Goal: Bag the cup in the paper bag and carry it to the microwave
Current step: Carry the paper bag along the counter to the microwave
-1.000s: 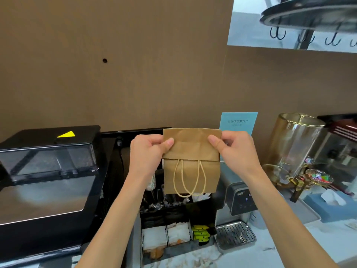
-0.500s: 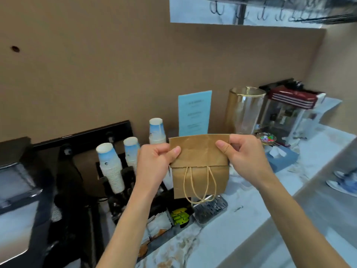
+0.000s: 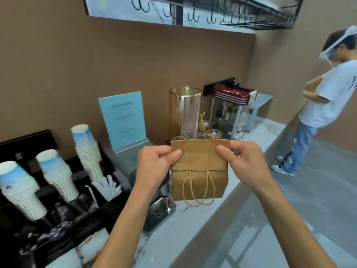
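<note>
Since the earlier frame the view has swung further right along the bench (image 3: 173, 246), so the black machine at the left has dropped out and a second person (image 3: 320, 105) in a white shirt and jeans now stands at the far right, while the paper bag (image 3: 199, 171) has stayed upright between both hands. It hangs in the air above the bench edge, its long axis vertical, its top folded over toward the camera into a flap, and its twine handles (image 3: 199, 188) dangling down below the bottom edge. The left hand (image 3: 154, 167) pinches the flap's left corner, thumb in front and fingers (image 3: 148, 151) curled behind; the right hand (image 3: 245, 163) pinches the right corner the same way. Whether the cup is inside cannot be told, since the folded top hides the contents. Behind the bag stand a glass jar (image 3: 184, 111) with a gold rim, a red popcorn machine (image 3: 231, 109) and a blue sign (image 3: 123, 117) whose print is too blurred to read. Stacks of paper cups (image 3: 87, 149) at the left are smeared by motion. No microwave can be made out.
</note>
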A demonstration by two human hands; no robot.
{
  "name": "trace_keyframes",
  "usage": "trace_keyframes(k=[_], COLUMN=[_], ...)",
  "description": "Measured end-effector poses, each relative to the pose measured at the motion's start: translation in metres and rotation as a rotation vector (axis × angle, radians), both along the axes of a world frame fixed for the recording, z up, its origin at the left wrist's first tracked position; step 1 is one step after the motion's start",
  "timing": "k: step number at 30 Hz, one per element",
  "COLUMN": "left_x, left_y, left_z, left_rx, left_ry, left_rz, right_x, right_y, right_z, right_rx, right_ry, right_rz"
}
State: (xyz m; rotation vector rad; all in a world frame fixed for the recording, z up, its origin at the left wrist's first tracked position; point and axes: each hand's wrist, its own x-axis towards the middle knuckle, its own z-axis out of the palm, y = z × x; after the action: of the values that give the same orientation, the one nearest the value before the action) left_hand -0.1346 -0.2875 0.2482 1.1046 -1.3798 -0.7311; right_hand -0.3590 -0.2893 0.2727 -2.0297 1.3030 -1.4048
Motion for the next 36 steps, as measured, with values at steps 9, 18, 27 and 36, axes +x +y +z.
trace_keyframes(k=[9, 18, 27, 36], left_x=[-0.114, -0.193, -0.265, -0.329], left_y=[-0.031, -0.088, -0.204, -0.347], left_z=[-0.016, -0.021, -0.053, -0.061], left_rx=[0.024, 0.02, 0.028, 0.07], left_ry=[0.004, -0.049, -0.093, -0.074], left_rz=[-0.002, -0.027, 0.004, 0.0], right_x=[-0.114, -0.194, -0.262, -0.329], right_y=[-0.037, -0.091, -0.209, -0.345], right_z=[-0.02, -0.034, -0.061, -0.062], right_rx=[0.068, 0.133, 0.167, 0.211], right_ry=[-0.034, -0.083, -0.117, -0.049], right_rz=[-0.003, -0.015, 0.01, -0.037])
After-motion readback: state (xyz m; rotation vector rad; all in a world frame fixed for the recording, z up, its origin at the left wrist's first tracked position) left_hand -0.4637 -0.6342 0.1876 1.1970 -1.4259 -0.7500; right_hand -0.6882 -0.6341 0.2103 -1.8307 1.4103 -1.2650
